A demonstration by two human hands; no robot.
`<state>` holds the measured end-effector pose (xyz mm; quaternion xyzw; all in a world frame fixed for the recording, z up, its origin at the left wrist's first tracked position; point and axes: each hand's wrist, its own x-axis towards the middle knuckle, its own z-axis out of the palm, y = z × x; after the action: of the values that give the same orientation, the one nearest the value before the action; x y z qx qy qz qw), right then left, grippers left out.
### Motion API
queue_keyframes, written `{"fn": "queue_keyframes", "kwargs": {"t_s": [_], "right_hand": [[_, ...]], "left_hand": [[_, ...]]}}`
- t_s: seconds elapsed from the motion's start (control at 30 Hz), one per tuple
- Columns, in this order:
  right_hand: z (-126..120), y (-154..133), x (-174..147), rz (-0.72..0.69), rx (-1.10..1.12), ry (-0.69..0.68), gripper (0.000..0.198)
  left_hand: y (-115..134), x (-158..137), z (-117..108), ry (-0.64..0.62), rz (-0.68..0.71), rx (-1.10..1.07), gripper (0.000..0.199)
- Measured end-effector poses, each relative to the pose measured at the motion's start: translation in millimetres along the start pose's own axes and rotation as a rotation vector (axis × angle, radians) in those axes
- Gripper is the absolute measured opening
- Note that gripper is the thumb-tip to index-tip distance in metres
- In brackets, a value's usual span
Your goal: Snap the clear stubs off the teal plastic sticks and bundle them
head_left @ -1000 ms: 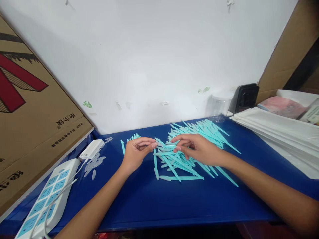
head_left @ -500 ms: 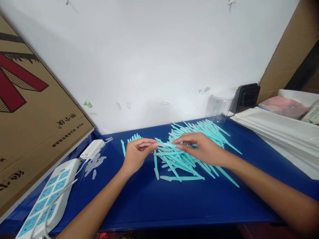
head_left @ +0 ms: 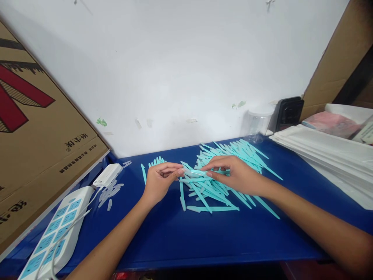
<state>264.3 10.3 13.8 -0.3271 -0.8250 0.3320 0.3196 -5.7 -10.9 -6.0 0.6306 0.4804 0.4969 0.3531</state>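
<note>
Over the middle of the blue table, my left hand (head_left: 164, 179) is closed, its thumb and forefinger pinching a small clear blade cap (head_left: 187, 170). Facing it, my right hand (head_left: 230, 171) is closed in a pinch on a turquoise eyebrow razor (head_left: 198, 172). The razor's end meets the cap between my fingertips; how far it sits inside I cannot tell. Under and behind my right hand spreads a pile of turquoise razors (head_left: 215, 190). A smaller row of razors (head_left: 157, 160) lies behind my left hand, partly hidden by it.
Loose clear caps (head_left: 109, 192) lie at the left by a white adapter (head_left: 107, 175) and a power strip (head_left: 58, 233). A large carton (head_left: 52, 116) stands left. A clear jar (head_left: 258, 126) and stacked white sheets (head_left: 323, 155) are at the right of the blue table (head_left: 186, 237).
Both hands stay nearly in place. The razor and cap between my fingertips have shifted slightly, with the right fingertips a little differently placed. The camera view has moved very slightly.
</note>
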Motion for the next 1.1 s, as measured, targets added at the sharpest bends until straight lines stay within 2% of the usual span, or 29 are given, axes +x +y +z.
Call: {"fn": "queue_keyframes", "kwargs": {"t_s": [0.53,0.77,0.9,1.03,1.1], "right_hand": [[1,2,0,0.009,-0.035,0.011,0.023],[13,2,-2,0.042,0.078,-0.002,0.026],[19,3,-3,0.059,0.147,0.010,0.020],[21,2,-3,0.069,0.140,0.008,0.018],[19,1,-2,0.058,0.098,0.005,0.020]], "left_hand": [[-1,1,0,-0.006,-0.012,-0.017,0.026],[-1,-8,14,-0.084,-0.059,-0.072,0.024],[0,-11,19,-0.085,-0.066,-0.078,0.024],[-2,-12,22,-0.094,-0.056,-0.086,0.024],[0,-12,23,-0.111,-0.018,-0.008,0.024]]}}
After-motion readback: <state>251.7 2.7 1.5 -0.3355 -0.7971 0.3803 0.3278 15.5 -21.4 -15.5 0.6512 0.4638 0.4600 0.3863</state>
